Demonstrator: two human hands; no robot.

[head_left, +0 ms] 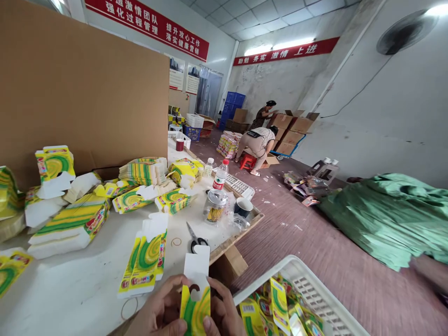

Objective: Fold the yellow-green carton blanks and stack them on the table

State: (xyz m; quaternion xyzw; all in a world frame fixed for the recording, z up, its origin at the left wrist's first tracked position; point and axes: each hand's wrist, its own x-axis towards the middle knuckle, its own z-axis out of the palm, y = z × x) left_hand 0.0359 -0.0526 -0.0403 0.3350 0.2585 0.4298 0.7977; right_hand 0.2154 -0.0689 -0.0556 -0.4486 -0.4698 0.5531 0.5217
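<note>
Both my hands hold one flat yellow-and-green carton blank [197, 298] upright at the bottom edge of the view, its white hang tab pointing up. My left hand [161, 313] wraps its left side, fingers curled. My right hand [224, 315] presses the right side with thumb and fingers closed. Another unfolded blank [145, 261] lies on the white table [87, 284] just ahead of my left hand. Black-handled scissors [195, 239] lie beyond the held blank.
Stacks of the same blanks [70, 221] cover the table's left and back. A jar [214, 204], a water bottle [221, 175] and a dark cup [242, 206] stand near its right edge. A white basket [315, 289] with folded cartons sits lower right. Two people work by cardboard boxes [290, 126] far off; a green tarp [388, 214] lies right.
</note>
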